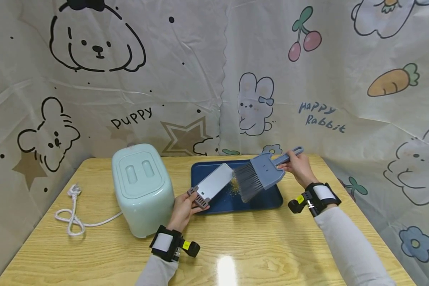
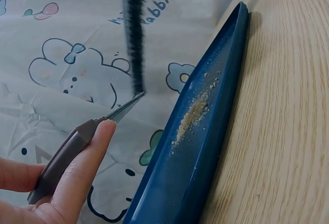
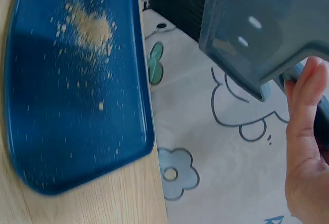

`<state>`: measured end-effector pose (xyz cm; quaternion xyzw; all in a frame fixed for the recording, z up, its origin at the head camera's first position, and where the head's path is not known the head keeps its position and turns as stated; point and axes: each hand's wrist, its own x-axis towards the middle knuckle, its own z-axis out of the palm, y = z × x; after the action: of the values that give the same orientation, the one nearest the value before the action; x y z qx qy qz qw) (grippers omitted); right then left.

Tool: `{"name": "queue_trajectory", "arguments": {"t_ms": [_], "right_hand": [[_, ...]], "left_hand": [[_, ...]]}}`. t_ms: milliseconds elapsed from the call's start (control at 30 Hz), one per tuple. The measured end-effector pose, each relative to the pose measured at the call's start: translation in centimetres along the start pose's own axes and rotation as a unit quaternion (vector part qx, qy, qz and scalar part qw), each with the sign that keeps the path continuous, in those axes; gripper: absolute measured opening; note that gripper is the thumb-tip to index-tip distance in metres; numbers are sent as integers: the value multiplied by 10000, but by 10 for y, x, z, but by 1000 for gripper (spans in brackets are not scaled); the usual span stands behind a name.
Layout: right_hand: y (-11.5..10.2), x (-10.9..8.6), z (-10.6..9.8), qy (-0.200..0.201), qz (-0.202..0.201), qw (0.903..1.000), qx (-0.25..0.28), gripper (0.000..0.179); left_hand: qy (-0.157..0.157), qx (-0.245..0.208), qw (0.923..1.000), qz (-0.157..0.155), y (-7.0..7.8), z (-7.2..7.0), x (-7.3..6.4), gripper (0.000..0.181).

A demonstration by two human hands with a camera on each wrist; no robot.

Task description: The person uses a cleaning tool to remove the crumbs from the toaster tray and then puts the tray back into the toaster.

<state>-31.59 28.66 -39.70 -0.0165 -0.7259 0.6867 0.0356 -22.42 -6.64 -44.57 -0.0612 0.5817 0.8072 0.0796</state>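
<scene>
My left hand [image 1: 183,210] grips the grey-brown end of a flat metal crumb tray [image 1: 216,180], tilted above a dark blue tray [image 1: 200,167]. By its handle, my right hand [image 1: 301,170] holds a blue-grey hand brush [image 1: 266,171] with a cartoon animal face. The dark bristles [image 2: 134,39] meet or nearly meet the crumb tray's far end in the left wrist view. Beneath them a pile of tan crumbs [image 3: 94,30] lies on the blue tray, with loose bits scattered about. Part of the right hand's grip is cut off in its wrist view.
A mint-green toaster [image 1: 143,190] with a lid stands left of the blue tray, close to my left hand. Its white cord and plug [image 1: 74,190] lie looped on the wooden table [image 1: 271,246]. A printed cloth [image 1: 186,79] hangs behind and at the sides.
</scene>
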Motion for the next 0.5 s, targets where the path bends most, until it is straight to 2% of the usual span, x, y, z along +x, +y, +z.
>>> {"name": "queue_trajectory", "arguments": {"t_ms": [100,167,300,367,500], "right_hand": [[-5,-4,8,-237,104,9997,-36,32],[-28,-22,24,-237,331,9984,-395,36],[-46,-38,35,-496,394,9971,-432,33],[-51,-42,37,-501,452,9968,-437,32],[-50,-44,37,-210,482,9971,-548,31]], "left_hand": [[8,25,10000,11,1,0,0,38],[-10,62,10000,26,1,1,0,38],[-45,113,9999,30,2,1,-1,38],[-52,124,9999,35,2,1,-1,38],[-68,115,9999,56,2,0,-2,38]]}}
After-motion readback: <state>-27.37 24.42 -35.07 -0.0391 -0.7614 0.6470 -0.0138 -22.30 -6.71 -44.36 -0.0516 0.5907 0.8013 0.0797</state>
